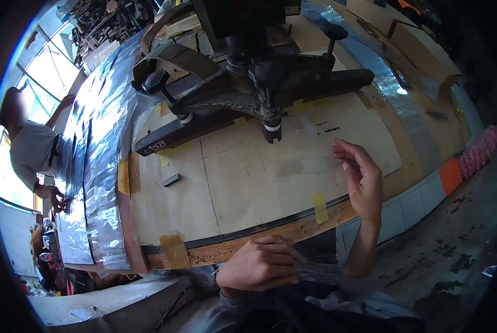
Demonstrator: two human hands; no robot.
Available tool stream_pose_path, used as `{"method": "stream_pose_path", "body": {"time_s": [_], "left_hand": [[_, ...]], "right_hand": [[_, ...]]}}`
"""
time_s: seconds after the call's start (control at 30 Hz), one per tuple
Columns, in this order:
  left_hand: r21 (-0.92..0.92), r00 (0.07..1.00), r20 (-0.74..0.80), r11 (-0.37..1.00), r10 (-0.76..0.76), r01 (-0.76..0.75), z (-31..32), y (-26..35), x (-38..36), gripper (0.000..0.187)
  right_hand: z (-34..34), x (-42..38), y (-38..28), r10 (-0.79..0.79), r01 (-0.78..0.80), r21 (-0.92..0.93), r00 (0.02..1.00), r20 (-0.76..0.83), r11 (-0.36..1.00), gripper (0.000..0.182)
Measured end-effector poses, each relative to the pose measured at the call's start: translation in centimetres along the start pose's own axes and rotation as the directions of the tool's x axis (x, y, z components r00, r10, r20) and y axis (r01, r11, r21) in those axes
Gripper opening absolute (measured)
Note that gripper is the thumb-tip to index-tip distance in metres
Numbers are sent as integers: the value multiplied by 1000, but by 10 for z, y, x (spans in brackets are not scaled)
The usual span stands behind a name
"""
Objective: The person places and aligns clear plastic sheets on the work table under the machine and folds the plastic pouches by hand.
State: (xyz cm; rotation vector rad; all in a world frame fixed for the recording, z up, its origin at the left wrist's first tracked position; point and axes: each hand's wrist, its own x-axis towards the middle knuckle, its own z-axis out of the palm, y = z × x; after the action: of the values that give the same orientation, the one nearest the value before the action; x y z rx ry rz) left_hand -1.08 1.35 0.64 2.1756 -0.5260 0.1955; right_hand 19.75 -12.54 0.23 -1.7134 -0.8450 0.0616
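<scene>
My left hand (259,263) is closed, knuckles up, just below the table's wooden front edge (215,254). A hazy clear material shows beside its fingers, but what they hold is hidden. My right hand (362,177) is raised over the right part of a pale sheet (243,188), palm turned inward, fingers bent and thumb apart, nothing visible between them. Pencil lines and small dark marks are on the sheet, and yellow tape (319,208) lies at its edge. A small dark grey block (172,180) rests on its left part.
A heavy black metal fixture (259,83) with several arms and knobs stands across the sheet's far side. Shiny plastic film (101,166) covers the left surface, where another person (32,147) stands. Cardboard pieces (420,50) lie at the back right; a pink fluffy item (479,152) is at the right.
</scene>
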Motion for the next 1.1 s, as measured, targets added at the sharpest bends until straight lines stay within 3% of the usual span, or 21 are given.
{"method": "stream_pose_path", "body": {"time_s": [0.23, 0.53, 0.63, 0.83, 0.97, 1.03, 1.07, 1.1], "left_hand": [[0, 1000, -3, 1000, -14, 14, 0, 1, 1, 18], [15, 1000, -19, 1000, -18, 18, 0, 2, 2, 19], [19, 1000, -28, 1000, -13, 13, 1, 1, 2, 20], [-2, 998, -63, 1000, 20, -20, -3, 2, 1, 21], [-177, 984, -178, 983, 8, -40, -6, 1, -3, 13], [-346, 963, -247, 938, -106, 15, -5, 5, -8, 12], [-383, 941, -335, 919, -51, -87, -5, 5, -6, 15], [-464, 917, -384, 881, -108, -90, -3, 7, -6, 16]], "right_hand": [[-6, -1, 0, 25, -34, 145, 998, 60, 989, 39], [-8, -2, 3, 5, -21, 172, 996, 94, 985, 26], [-7, -2, 4, 21, -34, 140, 996, 88, 990, 21], [-3, 1, 1, -73, 92, -138, 988, 136, 986, 25], [2, 0, -1, -167, 226, -242, 956, 241, 944, 27], [2, -3, -3, -184, 257, -246, 942, 282, 935, 27], [2, -5, 0, -172, 255, -261, 938, 302, 931, 25], [1, -7, -1, -196, 290, -270, 925, 325, 918, 24]]}}
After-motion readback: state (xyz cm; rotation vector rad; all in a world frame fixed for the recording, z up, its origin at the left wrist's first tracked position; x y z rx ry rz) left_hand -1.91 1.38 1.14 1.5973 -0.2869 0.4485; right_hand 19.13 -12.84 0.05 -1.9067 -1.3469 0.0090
